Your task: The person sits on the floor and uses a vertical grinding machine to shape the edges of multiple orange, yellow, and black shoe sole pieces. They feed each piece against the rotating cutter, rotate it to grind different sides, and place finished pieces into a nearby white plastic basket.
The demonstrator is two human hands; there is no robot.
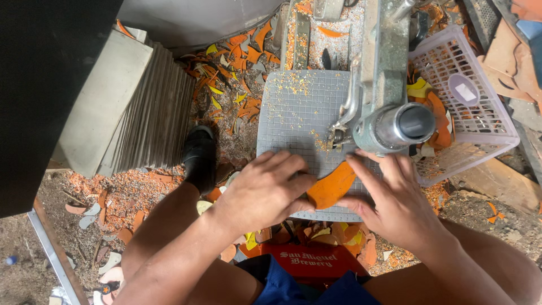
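Observation:
My left hand (265, 189) and my right hand (392, 195) both press down on a flat orange piece (333, 186) lying on the grey gridded machine table (293, 116). The piece sits between my hands, its far end pointing toward the small cutting head (337, 134) under the grey metal machine arm (384, 85). Orange dust lies scattered over the table.
A pale plastic basket (480, 113) with orange and yellow offcuts stands at the right. A stack of grey sheets (130, 107) leans at the left. Orange and yellow scraps (231, 73) cover the floor. My black shoe (199, 158) is beside the table. A red crate (316, 261) is below me.

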